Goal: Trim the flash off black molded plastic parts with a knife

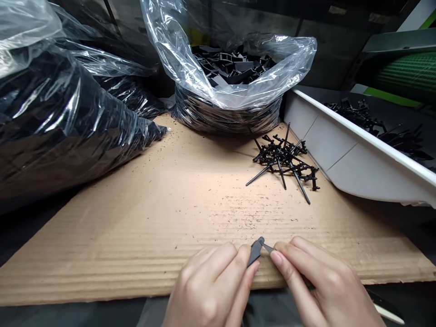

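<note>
Near the front edge of the cardboard (163,204), my left hand (213,284) pinches a small dark grey plastic part (255,252) between thumb and fingers. The part has a rounded end with what looks like a small hole. My right hand (316,284) is closed around a thin tool with a pointed grey blade (268,247), like a craft knife; most of it is hidden in the fingers. The blade's tip meets the part close to its rounded end. Small dark shavings (247,211) lie scattered beyond both hands.
Black plastic sprues (282,159) lie heaped at the right, beside a white bin (327,141) holding black pieces. An open clear bag (231,95) of black parts stands at the back. Large filled bags (61,118) line the left. A pale-edged object (388,311) lies lower right.
</note>
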`<action>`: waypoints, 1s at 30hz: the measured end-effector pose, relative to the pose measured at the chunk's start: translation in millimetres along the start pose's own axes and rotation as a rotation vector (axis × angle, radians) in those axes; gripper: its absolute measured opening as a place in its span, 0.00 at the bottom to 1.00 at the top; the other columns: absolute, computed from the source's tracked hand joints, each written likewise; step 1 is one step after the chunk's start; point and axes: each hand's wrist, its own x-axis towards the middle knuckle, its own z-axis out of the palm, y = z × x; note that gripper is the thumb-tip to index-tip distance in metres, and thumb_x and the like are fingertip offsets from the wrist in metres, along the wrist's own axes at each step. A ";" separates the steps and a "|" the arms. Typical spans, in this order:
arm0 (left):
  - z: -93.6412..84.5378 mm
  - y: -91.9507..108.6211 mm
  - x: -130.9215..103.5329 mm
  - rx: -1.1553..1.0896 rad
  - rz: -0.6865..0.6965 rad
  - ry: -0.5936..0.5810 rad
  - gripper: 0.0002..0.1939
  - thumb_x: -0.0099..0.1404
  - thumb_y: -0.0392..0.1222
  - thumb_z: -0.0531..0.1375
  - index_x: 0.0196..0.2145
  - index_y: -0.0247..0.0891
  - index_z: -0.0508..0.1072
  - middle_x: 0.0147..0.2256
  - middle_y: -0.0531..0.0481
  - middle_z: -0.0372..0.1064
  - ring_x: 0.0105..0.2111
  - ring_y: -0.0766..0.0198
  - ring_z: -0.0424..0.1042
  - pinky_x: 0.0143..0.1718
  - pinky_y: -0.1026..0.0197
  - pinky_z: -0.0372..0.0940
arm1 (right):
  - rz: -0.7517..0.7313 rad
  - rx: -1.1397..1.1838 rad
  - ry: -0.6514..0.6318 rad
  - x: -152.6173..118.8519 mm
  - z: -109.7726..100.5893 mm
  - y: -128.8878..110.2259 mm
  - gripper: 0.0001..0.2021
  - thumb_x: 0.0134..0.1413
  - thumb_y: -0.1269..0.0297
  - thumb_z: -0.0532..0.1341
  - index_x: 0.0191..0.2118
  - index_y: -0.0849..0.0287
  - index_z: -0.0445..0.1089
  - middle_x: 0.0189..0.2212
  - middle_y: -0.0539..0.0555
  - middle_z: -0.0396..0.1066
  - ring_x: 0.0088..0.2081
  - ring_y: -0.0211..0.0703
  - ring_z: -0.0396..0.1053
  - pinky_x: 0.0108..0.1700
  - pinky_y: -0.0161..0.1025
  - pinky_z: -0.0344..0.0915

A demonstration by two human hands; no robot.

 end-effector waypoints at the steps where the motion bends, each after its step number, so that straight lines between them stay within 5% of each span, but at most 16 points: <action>1: -0.4 0.5 0.0 0.003 -0.002 0.002 0.08 0.62 0.30 0.52 0.35 0.33 0.71 0.23 0.49 0.66 0.22 0.63 0.65 0.24 0.61 0.62 | 0.003 -0.004 -0.001 0.1 -0.1 0.0 0.13 0.57 0.67 0.48 0.22 0.55 0.59 0.18 0.47 0.62 0.21 0.36 0.64 0.22 0.31 0.56; 11: -0.1 0.2 -3.1 0.017 0.057 0.024 0.08 0.62 0.30 0.52 0.35 0.32 0.71 0.23 0.48 0.67 0.22 0.63 0.66 0.24 0.62 0.63 | 0.094 -0.159 0.116 6.7 3.1 -0.7 0.14 0.57 0.64 0.48 0.23 0.55 0.63 0.19 0.48 0.65 0.21 0.38 0.66 0.23 0.34 0.54; 18: 0.3 -0.6 -4.7 -0.027 0.020 0.002 0.08 0.62 0.30 0.51 0.36 0.33 0.69 0.24 0.48 0.67 0.23 0.63 0.66 0.25 0.63 0.63 | 0.100 -0.080 0.086 5.9 0.9 1.4 0.13 0.57 0.64 0.48 0.25 0.55 0.65 0.21 0.48 0.65 0.24 0.38 0.66 0.25 0.34 0.60; 23: -11.2 -1.1 5.5 -0.198 -0.141 -0.060 0.09 0.63 0.32 0.50 0.33 0.36 0.70 0.25 0.50 0.67 0.25 0.64 0.68 0.26 0.66 0.63 | 0.010 0.040 0.063 -1.5 -9.1 5.2 0.07 0.55 0.66 0.52 0.37 0.55 0.66 0.27 0.49 0.69 0.31 0.37 0.71 0.30 0.28 0.68; 26: -19.5 -1.0 13.6 -0.338 -0.240 -0.072 0.11 0.64 0.33 0.49 0.27 0.37 0.69 0.22 0.53 0.66 0.23 0.66 0.68 0.24 0.68 0.62 | -0.031 0.129 0.133 -5.6 -11.6 6.8 0.12 0.53 0.67 0.55 0.44 0.55 0.65 0.33 0.51 0.71 0.37 0.38 0.72 0.33 0.24 0.68; 30: -23.3 0.0 16.9 -0.380 -0.313 -0.073 0.16 0.65 0.37 0.47 0.23 0.36 0.69 0.19 0.53 0.62 0.21 0.65 0.65 0.21 0.67 0.60 | 0.120 0.377 0.205 -10.6 -2.9 -1.2 0.12 0.56 0.66 0.51 0.44 0.54 0.67 0.27 0.50 0.71 0.25 0.36 0.71 0.27 0.28 0.69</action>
